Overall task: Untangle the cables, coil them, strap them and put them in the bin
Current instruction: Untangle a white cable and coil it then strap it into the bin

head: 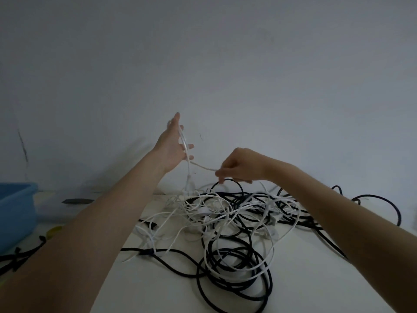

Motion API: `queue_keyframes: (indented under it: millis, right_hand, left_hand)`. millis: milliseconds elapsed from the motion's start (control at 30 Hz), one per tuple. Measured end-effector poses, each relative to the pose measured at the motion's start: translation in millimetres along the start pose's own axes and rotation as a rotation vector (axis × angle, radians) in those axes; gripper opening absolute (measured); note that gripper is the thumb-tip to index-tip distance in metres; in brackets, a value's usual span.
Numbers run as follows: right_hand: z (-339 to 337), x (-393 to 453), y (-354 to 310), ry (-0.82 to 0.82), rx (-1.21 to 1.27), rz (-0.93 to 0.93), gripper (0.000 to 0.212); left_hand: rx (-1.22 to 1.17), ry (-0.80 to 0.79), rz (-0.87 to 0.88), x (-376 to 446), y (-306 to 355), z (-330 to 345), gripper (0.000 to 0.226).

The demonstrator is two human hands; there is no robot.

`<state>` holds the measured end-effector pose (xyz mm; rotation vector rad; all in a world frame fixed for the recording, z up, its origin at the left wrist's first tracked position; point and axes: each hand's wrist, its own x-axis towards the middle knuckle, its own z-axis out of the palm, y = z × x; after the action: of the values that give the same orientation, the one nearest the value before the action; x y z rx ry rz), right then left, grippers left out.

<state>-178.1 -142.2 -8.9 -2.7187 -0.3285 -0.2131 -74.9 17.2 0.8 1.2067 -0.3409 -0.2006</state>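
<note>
A tangle of white and black cables lies spread over the white table. My left hand is raised above the pile's far left side with a loop of white cable wound over its palm and fingers, which curl round it. A short stretch of that white cable runs to my right hand, which pinches it between thumb and fingertips just above the pile. More of the white cable hangs from the left hand down into the tangle.
A blue plastic bin stands at the left edge. Black straps lie in front of it near a yellow object. A dark flat item lies behind my left arm. A plain wall rises right behind the table.
</note>
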Motion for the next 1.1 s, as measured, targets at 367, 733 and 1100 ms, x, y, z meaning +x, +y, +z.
queue_keyframes:
  millis: [367,733,1100]
  right_hand:
    - [-28.2,14.2,3.6,0.306,-0.048,-0.124,0.025]
    - [-118.7,61.4,-18.8,0.814,-0.183,0.131,0.036]
    - [-15.2,32.7,25.9,-0.032,0.502,0.552,0.048]
  left_hand:
    - [0.631,-0.491,-0.28,-6.8,-12.5,-16.7,0.053]
    - [0.319,-0.669,-0.141,-11.4,44.2,18.7,0.042]
    - [-0.085,-0.769,-0.083,-25.3,45.6,30.9,0.041]
